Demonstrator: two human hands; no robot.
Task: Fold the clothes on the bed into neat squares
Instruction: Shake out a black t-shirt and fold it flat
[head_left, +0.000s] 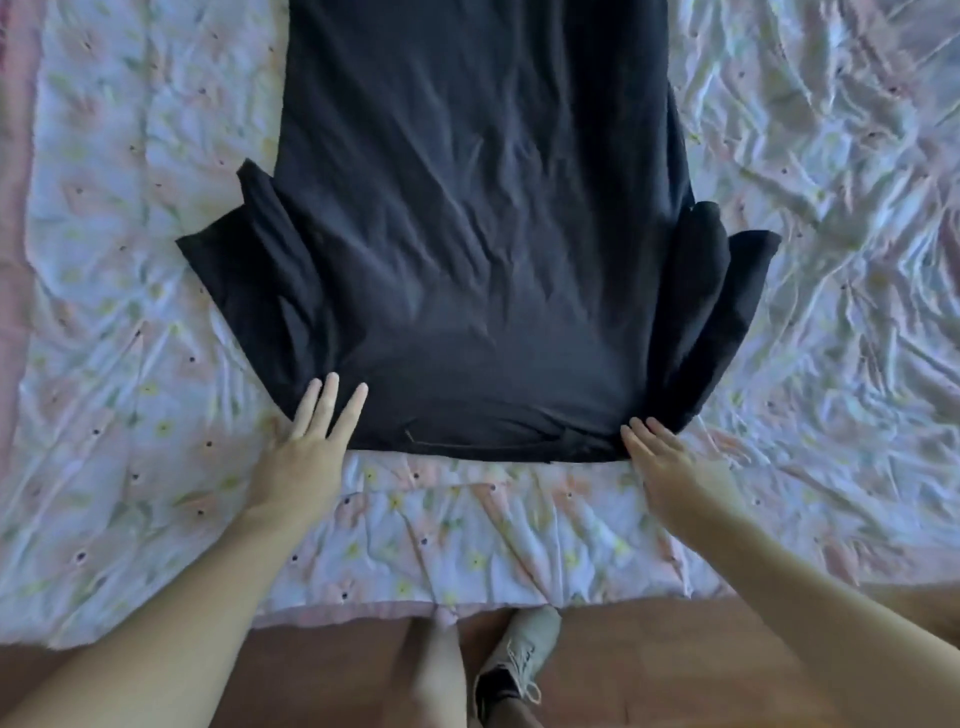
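A dark navy T-shirt (467, 234) lies flat and face down on the bed, its collar end toward me and its hem running off the top of the view. Both short sleeves stick out at the sides, bunched in folds. My left hand (306, 447) rests with straight fingers on the shirt's near left shoulder corner. My right hand (660, 457) lies with straight fingers at the near right corner, fingertips touching the collar edge. Neither hand grips the cloth.
The bed is covered by a wrinkled pale floral sheet (831, 260) with a pink border on the left (15, 208). The bed's near edge (467, 603) meets a brown floor, where a foot in a light sneaker (519, 660) stands.
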